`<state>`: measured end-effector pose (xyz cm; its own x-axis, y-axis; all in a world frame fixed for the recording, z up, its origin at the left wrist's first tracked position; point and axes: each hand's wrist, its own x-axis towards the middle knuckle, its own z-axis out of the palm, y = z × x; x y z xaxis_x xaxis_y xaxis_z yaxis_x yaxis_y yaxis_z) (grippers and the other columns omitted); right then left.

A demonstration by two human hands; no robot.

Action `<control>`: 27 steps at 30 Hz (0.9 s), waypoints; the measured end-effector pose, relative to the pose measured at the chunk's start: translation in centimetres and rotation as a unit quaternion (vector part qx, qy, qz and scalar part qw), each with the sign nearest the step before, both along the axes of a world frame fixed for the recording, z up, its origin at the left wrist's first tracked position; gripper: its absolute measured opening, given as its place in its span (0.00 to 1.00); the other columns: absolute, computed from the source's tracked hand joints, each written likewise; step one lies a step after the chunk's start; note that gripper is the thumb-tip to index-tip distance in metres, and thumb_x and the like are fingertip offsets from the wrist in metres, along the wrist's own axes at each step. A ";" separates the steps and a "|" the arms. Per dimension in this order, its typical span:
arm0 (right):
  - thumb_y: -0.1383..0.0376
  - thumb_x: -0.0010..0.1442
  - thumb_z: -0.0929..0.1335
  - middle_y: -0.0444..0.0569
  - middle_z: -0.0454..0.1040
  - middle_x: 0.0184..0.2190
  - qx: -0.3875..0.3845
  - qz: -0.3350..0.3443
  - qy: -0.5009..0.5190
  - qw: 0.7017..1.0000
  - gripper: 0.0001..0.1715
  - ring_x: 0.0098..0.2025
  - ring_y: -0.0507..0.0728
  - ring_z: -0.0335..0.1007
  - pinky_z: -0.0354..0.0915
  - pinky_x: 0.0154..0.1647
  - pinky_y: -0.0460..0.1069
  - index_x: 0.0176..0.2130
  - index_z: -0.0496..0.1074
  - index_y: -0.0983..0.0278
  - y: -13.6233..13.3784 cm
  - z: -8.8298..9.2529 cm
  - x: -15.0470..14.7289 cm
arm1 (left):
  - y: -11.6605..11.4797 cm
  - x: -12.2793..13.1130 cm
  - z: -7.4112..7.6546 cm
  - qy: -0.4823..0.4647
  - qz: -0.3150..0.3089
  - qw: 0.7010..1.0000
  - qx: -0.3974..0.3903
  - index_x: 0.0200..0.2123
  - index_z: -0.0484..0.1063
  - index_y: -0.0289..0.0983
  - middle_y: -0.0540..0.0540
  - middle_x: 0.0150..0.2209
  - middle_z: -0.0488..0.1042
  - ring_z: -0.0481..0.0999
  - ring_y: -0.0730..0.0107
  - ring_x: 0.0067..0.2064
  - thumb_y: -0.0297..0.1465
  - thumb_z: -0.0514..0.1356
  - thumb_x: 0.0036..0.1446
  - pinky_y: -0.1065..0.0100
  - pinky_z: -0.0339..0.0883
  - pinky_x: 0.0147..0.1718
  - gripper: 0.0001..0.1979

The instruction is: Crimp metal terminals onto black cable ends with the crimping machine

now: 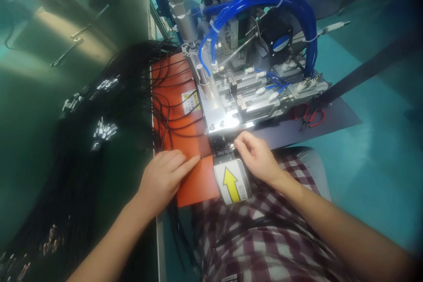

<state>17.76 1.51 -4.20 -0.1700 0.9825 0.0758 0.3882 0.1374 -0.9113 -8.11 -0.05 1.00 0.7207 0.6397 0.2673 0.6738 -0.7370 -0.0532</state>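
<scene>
My left hand (pixel 163 176) lies over the orange plate (pixel 198 185), its fingers curled and one digit stretched towards the feed track (pixel 228 156). A thin black cable (pixel 209 155) appears to run from under its fingertips across the track. On the other side of the track, my right hand (pixel 256 154) is closed in a pinch at the cable's small silvery end, mostly covered by the fingers. Just beyond both hands stands the metal machine head (pixel 228 121). A white label with a yellow arrow (pixel 231 183) sits on the curved guide nearest my body.
Several black cables (pixel 172 128) trail over the plate from a large bundle (pixel 109 70) with silvery ends at left. Blue air hoses (pixel 264 2) arch above the machine. Red-handled pliers (pixel 307 119) lie on the grey base plate (pixel 333 119) at right.
</scene>
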 end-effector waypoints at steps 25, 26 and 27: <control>0.61 0.69 0.56 0.41 0.63 0.22 -0.071 -0.032 0.011 0.997 0.17 0.23 0.51 0.59 0.57 0.26 0.47 0.30 0.64 0.62 -0.4 0.4 0.6 | -1.9 3.3 -1.0 0.016 0.095 0.995 -0.016 0.52 0.69 0.28 0.38 0.37 0.73 0.69 0.61 0.37 0.17 0.49 0.60 0.65 0.66 0.33 0.19; 0.60 0.68 0.58 0.41 0.62 0.21 -0.076 -0.034 0.006 0.996 0.17 0.23 0.51 0.59 0.56 0.26 0.47 0.29 0.63 0.61 -0.5 0.5 0.5 | -2.0 3.4 -1.0 0.026 0.095 0.995 -0.010 0.54 0.69 0.30 0.39 0.36 0.72 0.69 0.61 0.36 0.17 0.49 0.61 0.66 0.65 0.31 0.21; 0.60 0.67 0.59 0.40 0.62 0.21 -0.077 -0.034 0.001 0.996 0.17 0.24 0.51 0.58 0.56 0.26 0.47 0.28 0.62 0.61 -0.5 0.6 0.4 | -2.1 3.6 -1.1 0.035 0.096 0.995 -0.001 0.55 0.68 0.32 0.41 0.35 0.72 0.68 0.62 0.35 0.17 0.49 0.61 0.66 0.64 0.30 0.21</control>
<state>18.14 1.05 -3.57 -0.1032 0.9917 -0.0764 0.3905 -0.0303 -0.9201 -4.55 -2.12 -0.06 0.6016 0.7684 0.2183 0.7972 -0.5948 -0.1033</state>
